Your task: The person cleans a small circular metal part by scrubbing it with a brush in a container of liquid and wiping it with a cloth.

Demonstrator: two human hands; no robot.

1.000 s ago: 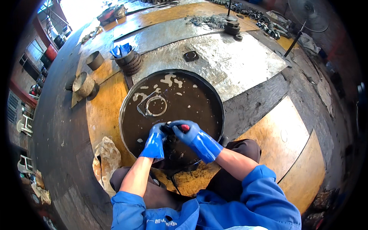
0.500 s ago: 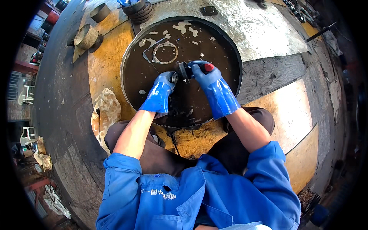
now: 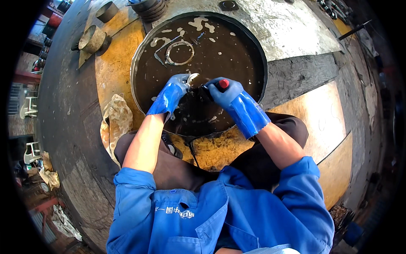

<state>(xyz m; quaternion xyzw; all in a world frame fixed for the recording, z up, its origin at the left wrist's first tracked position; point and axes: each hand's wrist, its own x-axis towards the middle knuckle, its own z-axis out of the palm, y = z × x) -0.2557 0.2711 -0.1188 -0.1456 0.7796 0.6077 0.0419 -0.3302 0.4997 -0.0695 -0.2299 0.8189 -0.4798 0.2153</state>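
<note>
Over a wide round pan point(image 3: 133, 76) of dark brown liquid, both my hands work in blue rubber gloves. My left hand point(image 3: 175, 89) is closed on a small shiny metal part point(image 3: 193, 78) with a curved edge. Just right of it, my right hand point(image 3: 230, 94) grips a dark tool with a red handle end point(image 3: 224, 84); the glove hides most of it, so its exact kind is unclear. A large thin metal ring point(image 3: 179, 64) lies in the liquid beyond my left hand, beside a thin angled strip point(image 3: 158, 58). Pale foam patches point(image 3: 198, 23) float at the far side.
Rusty metal cylinders point(image 3: 92, 39) and a stack of dark rings point(image 3: 151, 10) stand at far left. A stained cloth point(image 3: 116, 116) lies left of the pan. Metal sheets point(image 3: 296, 31) cover the ground at right, and a dark rod point(image 3: 354, 30) sticks up far right.
My hands have come slightly nearer to me and moved a little apart. The metal part in my left hand now shows a bright curved face; the dark tool has turned downward.
</note>
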